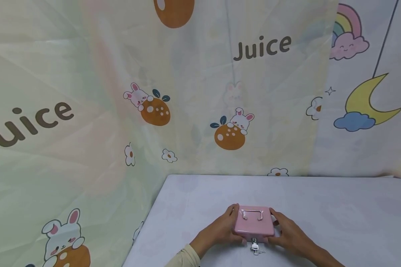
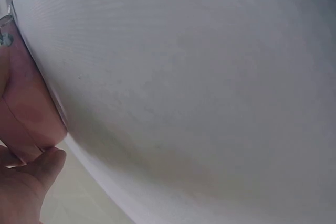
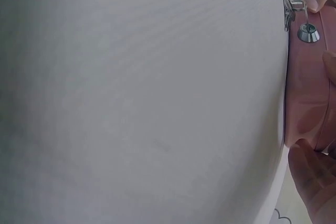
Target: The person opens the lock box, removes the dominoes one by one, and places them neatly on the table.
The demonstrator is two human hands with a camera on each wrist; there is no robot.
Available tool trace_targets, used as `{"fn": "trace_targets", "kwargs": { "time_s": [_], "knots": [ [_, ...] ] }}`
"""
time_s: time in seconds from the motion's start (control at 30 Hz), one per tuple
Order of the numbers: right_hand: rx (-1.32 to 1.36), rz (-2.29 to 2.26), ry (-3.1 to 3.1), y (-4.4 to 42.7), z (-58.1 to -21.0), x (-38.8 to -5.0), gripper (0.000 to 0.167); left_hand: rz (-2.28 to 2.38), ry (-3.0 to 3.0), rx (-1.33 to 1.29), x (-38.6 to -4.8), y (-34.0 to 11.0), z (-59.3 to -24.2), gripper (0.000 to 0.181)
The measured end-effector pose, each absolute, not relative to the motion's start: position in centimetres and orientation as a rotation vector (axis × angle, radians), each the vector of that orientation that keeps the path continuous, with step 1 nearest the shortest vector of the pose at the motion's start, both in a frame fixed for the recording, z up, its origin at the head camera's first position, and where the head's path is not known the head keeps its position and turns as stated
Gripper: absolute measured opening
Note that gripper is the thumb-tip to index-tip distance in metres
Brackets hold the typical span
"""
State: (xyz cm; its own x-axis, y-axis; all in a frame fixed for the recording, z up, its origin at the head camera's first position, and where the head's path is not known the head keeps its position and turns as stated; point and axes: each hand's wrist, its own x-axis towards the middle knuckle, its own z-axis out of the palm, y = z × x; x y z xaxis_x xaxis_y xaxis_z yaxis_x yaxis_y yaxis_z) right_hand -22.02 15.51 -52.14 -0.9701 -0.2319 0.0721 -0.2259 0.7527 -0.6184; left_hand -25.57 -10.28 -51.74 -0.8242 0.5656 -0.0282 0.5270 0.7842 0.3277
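Observation:
A small pink cash box [image 1: 254,226] sits on the table with its lid down and a thin metal handle [image 1: 252,212] lying on top. From its front lock hang silver keys [image 1: 255,247]; the right wrist view shows the round lock [image 3: 308,33] with the key ring [image 3: 298,4] beside it. My left hand [image 1: 223,227] grips the box's left side, thumb at the front corner. On the opposite side, my right hand [image 1: 290,234] holds it with the thumb near the front and fingers toward the back corner. The box's underside is hidden.
A pale cloth covers the table [image 1: 200,196]. Behind it and to the left hang printed curtains [image 1: 194,74] with rabbits, oranges and the word Juice. The table's left edge meets the side curtain.

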Motion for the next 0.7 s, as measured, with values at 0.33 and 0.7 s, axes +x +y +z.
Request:
{"fn": "trace_targets", "kwargs": {
  "time_s": [0.33, 0.7],
  "knots": [
    [-0.429, -1.032, 2.953, 15.72, -52.17, -21.86, 0.109, 0.436, 2.847, 0.893, -25.55, -10.38, -51.66, 0.118],
    [-0.406, -1.054, 2.922, 15.66, -52.0, -21.8, 0.111, 0.385, 2.867, 0.923, -25.5, -10.39, -51.71, 0.115]
  ]
}}
